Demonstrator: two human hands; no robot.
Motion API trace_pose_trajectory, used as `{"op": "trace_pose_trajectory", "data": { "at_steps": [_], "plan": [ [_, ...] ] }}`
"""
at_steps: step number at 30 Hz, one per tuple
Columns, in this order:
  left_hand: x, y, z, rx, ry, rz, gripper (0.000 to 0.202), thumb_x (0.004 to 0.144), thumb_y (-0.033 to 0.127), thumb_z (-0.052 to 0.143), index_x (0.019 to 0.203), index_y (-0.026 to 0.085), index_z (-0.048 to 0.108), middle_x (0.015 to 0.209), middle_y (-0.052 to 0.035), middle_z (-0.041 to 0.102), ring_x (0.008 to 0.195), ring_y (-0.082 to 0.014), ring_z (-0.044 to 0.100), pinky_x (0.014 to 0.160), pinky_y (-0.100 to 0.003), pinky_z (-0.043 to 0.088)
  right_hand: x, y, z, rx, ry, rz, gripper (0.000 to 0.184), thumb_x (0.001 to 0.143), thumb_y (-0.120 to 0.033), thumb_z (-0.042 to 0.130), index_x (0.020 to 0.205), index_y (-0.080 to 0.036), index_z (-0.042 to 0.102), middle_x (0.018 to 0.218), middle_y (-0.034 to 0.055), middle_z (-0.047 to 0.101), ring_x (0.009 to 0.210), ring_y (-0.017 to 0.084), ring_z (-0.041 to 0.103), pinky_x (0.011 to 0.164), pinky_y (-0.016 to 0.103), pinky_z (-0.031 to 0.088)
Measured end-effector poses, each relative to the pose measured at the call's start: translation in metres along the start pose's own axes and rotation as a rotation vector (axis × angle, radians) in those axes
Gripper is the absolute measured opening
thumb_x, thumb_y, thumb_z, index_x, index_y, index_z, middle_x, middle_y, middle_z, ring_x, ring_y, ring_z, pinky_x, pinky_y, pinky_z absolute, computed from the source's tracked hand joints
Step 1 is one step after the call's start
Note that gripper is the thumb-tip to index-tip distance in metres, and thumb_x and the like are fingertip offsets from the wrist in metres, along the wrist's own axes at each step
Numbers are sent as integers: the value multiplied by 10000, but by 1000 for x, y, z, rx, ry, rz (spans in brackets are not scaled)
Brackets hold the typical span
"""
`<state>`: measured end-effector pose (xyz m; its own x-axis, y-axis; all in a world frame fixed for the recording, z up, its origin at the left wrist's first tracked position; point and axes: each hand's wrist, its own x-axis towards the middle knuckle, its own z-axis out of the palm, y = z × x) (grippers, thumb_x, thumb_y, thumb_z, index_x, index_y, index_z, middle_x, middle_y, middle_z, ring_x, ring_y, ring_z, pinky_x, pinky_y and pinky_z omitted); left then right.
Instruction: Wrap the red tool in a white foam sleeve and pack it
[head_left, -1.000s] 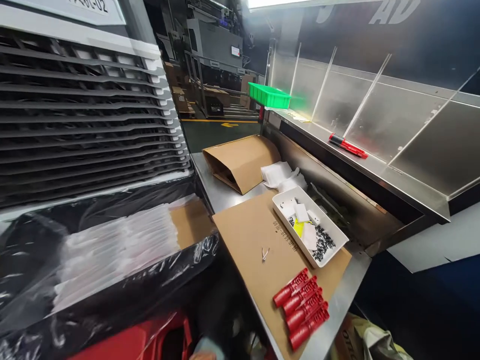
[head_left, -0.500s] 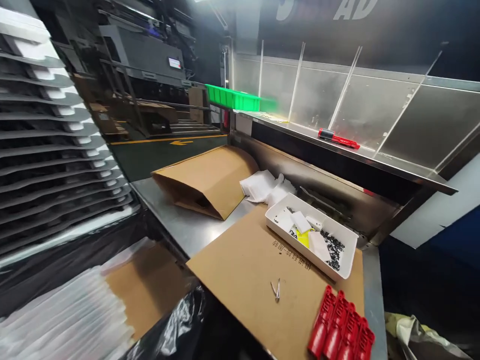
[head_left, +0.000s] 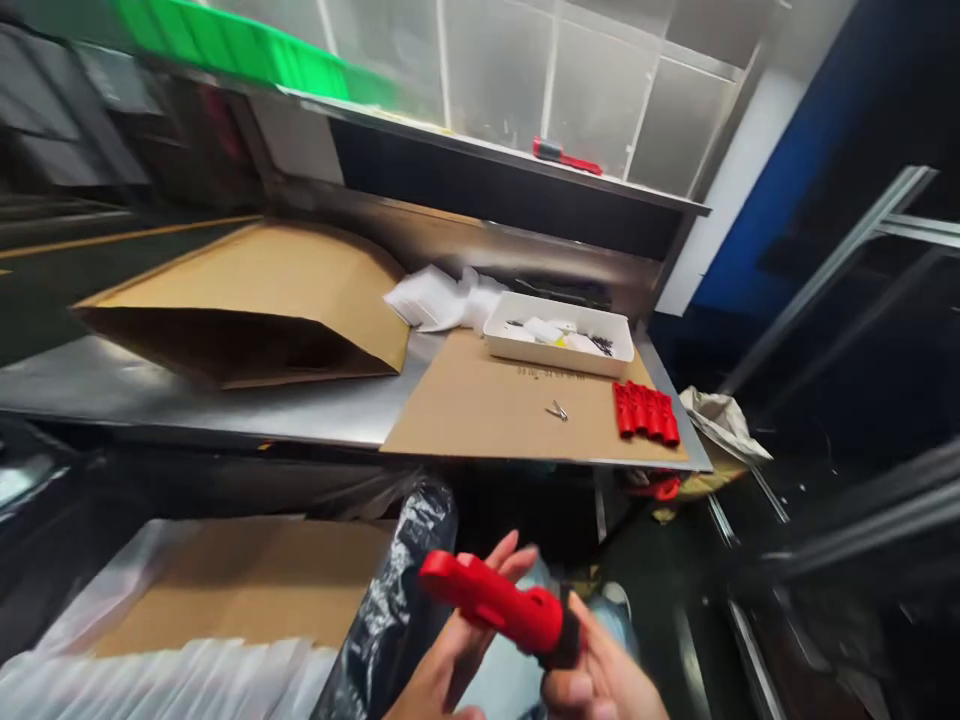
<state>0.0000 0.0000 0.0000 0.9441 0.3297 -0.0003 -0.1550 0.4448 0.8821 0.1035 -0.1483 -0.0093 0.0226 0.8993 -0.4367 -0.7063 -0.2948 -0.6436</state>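
Note:
Low in the view, both my hands hold one red plastic part with a black end. My right hand pinches the black end from below right. My left hand cradles the red body from behind, fingers stretched upward. On the steel bench ahead lies a flat cardboard sheet. It carries a row of several matching red parts, a small metal clip and a white tray of small black and white pieces.
A large brown paper bag lies open on the bench's left, with white packets behind it. The shelf above holds a red tool and a green bin. A carton of clear sleeves, lined with black film, sits lower left.
The view swung right and down, so the louvred rack left the picture. My two hands came into view at the bottom edge holding the red part.

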Motion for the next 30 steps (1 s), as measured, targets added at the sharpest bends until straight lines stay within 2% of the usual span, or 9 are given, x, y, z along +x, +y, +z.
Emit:
{"op": "trace_pose_trajectory", "data": {
  "at_steps": [3,6,8,11,14,20,25,28,30],
  "plan": [
    [-11,11,21,-144,-77,-47,814,599,656,821,1319,346,599,1243,-113,662,1249,-375,542,1031,-470,474,3,40,26,168,-125,-47,824,759,-924,126,473,-225,455,296,-61,262,253,75,175,289,183,89],
    [-25,16,29,-262,99,-158,517,727,555,782,1164,292,698,1010,-86,731,1075,-307,657,906,-368,552,-16,53,47,46,2,-189,966,734,-940,119,628,-155,672,392,-1,464,283,86,333,307,184,194],
    [-32,15,30,-334,235,-166,535,731,552,781,1177,273,683,1027,-84,738,1134,-304,632,931,-362,544,-36,56,59,-90,279,-373,900,765,-903,295,746,-115,729,467,31,550,328,83,393,341,183,230],
    [-38,12,36,-379,320,-159,641,695,564,809,1247,294,628,1095,-71,733,1237,-306,566,1010,-406,506,-60,56,72,-345,843,-698,513,811,-667,621,870,-174,751,682,57,666,554,126,567,474,199,377],
    [-40,12,48,-361,309,-144,602,715,574,788,1225,296,630,1091,-70,736,1245,-299,564,1020,-400,497,-65,53,78,-506,1076,-835,307,801,-524,697,922,-249,758,1096,80,635,936,213,625,703,263,503],
    [-42,11,66,-315,267,-128,591,648,599,824,1144,324,655,1124,-38,731,1248,-279,559,1011,-321,484,-50,37,74,-431,912,-834,292,795,-495,694,889,-228,765,1284,109,495,1249,316,492,1027,412,445],
    [-37,7,68,-309,349,-136,635,606,613,844,1138,347,622,1121,-6,732,1362,-280,441,1186,-396,274,-41,17,70,-297,802,-777,372,741,-546,738,893,-211,794,1279,127,472,1232,332,502,1030,423,424],
    [-30,4,68,-309,393,-140,661,614,634,828,1164,348,598,1139,-9,723,1301,-302,505,1165,-455,306,-33,7,69,-233,769,-757,407,700,-564,767,896,-210,804,1243,133,506,1208,323,520,965,376,477],
    [-24,0,68,-309,412,-148,656,624,624,829,1168,342,597,1145,-8,719,1238,-285,563,1103,-403,389,-28,3,65,-196,765,-763,385,691,-546,783,890,-218,809,1219,132,535,1192,309,535,952,355,496]
  ]
}}
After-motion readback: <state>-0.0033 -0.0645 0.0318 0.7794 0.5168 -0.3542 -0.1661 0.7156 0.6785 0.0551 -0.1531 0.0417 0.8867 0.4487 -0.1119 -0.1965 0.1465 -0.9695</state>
